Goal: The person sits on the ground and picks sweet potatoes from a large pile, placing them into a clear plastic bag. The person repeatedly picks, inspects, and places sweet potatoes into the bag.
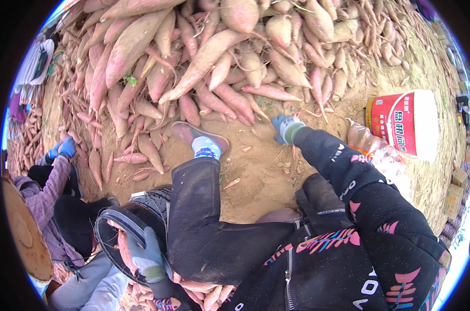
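My left hand [143,250], in a blue-grey work glove, is inside the mouth of a black bucket [116,214] beside my leg. It holds a long pink sweet potato [125,248] there. My right hand [284,129], gloved alike, reaches down to the sandy soil at the near edge of a large heap of sweet potatoes [223,58]. Its fingers point toward the heap and are partly hidden. Whether they grip anything is unclear. A slim pink sweet potato [272,92] lies just beyond that hand.
A red and white plastic bucket [404,124] lies on its side at right, beside a clear plastic bag [369,140]. More sweet potatoes [211,293] lie behind my leg. At left, a co-worker with blue gloves [67,147] sits by the heap. Cardboard boxes [453,198] stand far right.
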The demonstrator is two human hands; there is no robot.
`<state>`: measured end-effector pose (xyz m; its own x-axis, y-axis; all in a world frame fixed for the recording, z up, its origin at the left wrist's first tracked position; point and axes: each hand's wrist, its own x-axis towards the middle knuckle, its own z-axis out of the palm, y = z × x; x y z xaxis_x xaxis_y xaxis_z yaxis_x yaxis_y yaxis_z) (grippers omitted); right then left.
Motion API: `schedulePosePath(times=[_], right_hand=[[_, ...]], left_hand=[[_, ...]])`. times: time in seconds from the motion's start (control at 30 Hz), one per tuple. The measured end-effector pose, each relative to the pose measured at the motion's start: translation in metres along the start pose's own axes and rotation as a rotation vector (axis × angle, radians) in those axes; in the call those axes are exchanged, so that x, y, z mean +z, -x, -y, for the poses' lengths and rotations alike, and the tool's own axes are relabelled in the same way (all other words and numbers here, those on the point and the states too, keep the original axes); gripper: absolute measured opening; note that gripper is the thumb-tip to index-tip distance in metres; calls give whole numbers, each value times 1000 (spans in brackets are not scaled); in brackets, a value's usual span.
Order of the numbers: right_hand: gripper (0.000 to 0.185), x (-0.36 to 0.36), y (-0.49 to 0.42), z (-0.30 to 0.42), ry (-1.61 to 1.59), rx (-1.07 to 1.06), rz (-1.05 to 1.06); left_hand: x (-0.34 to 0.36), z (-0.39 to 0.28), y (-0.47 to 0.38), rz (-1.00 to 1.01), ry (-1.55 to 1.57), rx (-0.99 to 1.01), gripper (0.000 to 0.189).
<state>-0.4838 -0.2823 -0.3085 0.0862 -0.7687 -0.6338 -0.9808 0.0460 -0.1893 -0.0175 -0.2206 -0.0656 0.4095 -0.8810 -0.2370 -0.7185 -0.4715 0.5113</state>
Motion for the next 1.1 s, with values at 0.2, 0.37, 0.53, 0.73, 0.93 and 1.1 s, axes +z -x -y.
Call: schedulePosePath(times=[0.2,0.37,0.53,0.73,0.93,1.1], right_hand=[[56,52,99,-26,-1035,54,133],[55,32,135,-36,-2054,126,213],[51,14,140,-81,-2289,-25,-17],[62,48,59,-60,-1776,387,-236],[87,58,32,-4,-748,435,-328],[80,3,116,-36,-908,383,-323]], left_hand=[[30,-102,20,-498,23,576,48],[100,-176,51,211,750,442,47],[173,-172,42,402,675,325,36],[213,-134,18,443,528,242,40],[224,-125,11,464,467,294,42],[223,-120,11,467,421,282,44]])
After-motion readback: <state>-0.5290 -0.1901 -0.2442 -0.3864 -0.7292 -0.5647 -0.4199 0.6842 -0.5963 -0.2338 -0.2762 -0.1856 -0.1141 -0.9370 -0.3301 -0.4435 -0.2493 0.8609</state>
